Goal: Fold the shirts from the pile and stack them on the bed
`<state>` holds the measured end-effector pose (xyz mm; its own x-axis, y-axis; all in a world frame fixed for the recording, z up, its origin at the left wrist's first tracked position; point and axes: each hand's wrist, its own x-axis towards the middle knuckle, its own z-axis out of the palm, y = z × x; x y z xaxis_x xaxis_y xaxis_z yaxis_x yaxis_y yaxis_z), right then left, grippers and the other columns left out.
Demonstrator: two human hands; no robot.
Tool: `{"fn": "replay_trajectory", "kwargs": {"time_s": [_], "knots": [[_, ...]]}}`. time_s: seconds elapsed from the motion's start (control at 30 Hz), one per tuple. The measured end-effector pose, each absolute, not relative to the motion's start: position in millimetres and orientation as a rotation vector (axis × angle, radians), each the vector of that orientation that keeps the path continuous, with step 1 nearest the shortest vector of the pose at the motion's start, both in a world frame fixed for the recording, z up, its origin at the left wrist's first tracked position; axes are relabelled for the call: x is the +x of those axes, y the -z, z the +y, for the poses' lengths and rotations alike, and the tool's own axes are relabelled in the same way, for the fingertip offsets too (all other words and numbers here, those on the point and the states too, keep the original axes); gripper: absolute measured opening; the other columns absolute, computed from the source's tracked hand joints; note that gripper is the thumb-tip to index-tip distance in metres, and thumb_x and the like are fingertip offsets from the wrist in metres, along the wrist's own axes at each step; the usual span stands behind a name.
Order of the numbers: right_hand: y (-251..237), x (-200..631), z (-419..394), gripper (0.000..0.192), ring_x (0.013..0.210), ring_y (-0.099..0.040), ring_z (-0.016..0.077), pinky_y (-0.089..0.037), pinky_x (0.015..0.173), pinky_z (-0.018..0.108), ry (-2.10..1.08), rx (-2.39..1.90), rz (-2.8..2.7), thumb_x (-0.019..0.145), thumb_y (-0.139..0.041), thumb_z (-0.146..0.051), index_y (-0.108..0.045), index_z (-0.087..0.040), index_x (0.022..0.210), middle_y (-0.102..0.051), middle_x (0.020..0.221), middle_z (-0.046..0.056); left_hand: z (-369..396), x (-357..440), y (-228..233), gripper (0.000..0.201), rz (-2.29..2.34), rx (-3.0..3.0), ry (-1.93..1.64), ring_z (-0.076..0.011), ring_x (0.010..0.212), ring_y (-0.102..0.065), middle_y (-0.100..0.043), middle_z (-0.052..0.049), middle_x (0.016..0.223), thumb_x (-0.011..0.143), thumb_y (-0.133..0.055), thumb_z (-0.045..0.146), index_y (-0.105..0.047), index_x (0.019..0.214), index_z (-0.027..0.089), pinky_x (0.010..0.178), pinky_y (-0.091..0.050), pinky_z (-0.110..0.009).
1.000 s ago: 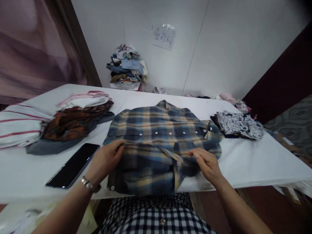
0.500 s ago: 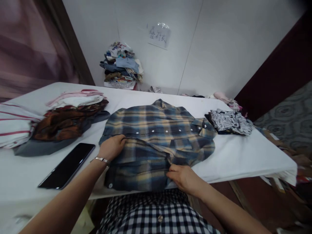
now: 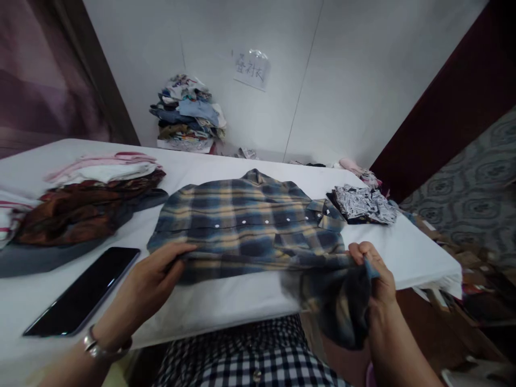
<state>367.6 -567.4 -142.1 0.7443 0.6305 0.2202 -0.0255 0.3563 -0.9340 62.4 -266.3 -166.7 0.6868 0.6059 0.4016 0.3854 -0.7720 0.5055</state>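
Note:
A plaid shirt [image 3: 242, 207] in navy, tan and blue lies buttoned on the white table, its collar toward the right. My left hand [image 3: 155, 279] grips the near edge of the shirt at its left end, thumb under and fingers on top. On the right, my right hand [image 3: 373, 269] is closed on the shirt's near edge and holds it up off the table. A dark, blurred part of the shirt, seemingly a sleeve, hangs below that hand past the table edge.
A black phone [image 3: 83, 293] lies left of my left arm. Folded clothes [image 3: 80, 209] are stacked at the left, and a black-and-white patterned garment [image 3: 365, 204] at the right. Behind the white table [image 3: 419, 258] rises a tall clothes pile [image 3: 187, 115]. A paper sign [image 3: 250, 71] hangs on the wall.
My right hand has moved right and up with the shirt's edge. The flap folded toward me has left the table front, and cloth now hangs from the right hand. The view has shifted slightly.

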Motion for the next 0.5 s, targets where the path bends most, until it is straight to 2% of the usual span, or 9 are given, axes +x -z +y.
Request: {"fn": "replay_trajectory", "kwargs": {"time_s": [0.2, 0.3, 0.4, 0.5], "knots": [[114, 404, -527, 0.017, 0.050, -0.035, 0.0102, -0.031, 0.048, 0.023, -0.601, -1.074, -0.693, 0.075, -0.070, -0.038, -0.059, -0.025, 0.080, -0.034, 0.055, -0.005, -252, 65, 149, 0.030, 0.824, 2.510, -0.866, -0.0182, 0.085, -0.068, -0.073, 0.000, 0.096, 0.084, -0.045, 0.041, -0.066, 0.100, 0.026, 0.077, -0.054, -0.027], [106, 439, -477, 0.023, 0.053, -0.043, 0.0108, -0.036, 0.050, 0.024, -0.561, -1.171, -0.734, 0.069, -0.074, -0.040, -0.060, -0.024, 0.080, -0.046, 0.058, -0.004, -223, 90, 144, 0.033, 0.932, 2.513, -0.870, -0.0196, 0.093, -0.067, -0.072, -0.001, 0.101, 0.085, -0.042, 0.039, -0.066, 0.102, 0.025, 0.084, -0.052, -0.029], [122, 478, -417, 0.029, 0.056, -0.052, 0.0116, -0.042, 0.053, 0.025, -0.565, -1.443, -0.751, 0.068, -0.071, -0.043, -0.063, -0.022, 0.088, -0.060, 0.070, -0.002, -184, 122, 150, 0.035, 1.068, 2.567, -0.681, -0.0210, 0.096, -0.066, -0.072, -0.003, 0.103, 0.084, -0.040, 0.036, -0.067, 0.102, 0.023, 0.087, -0.050, -0.031], [150, 519, -372, 0.028, 0.071, -0.063, 0.0170, -0.049, 0.062, 0.029, -0.466, -1.991, -0.775, 0.075, -0.059, -0.040, -0.064, -0.019, 0.093, -0.069, 0.088, 0.005, -142, 148, 165, 0.037, 1.161, 2.636, -0.405, -0.0235, 0.102, -0.064, -0.069, -0.007, 0.112, 0.083, -0.044, 0.037, -0.065, 0.107, 0.019, 0.089, -0.049, -0.032]]}}
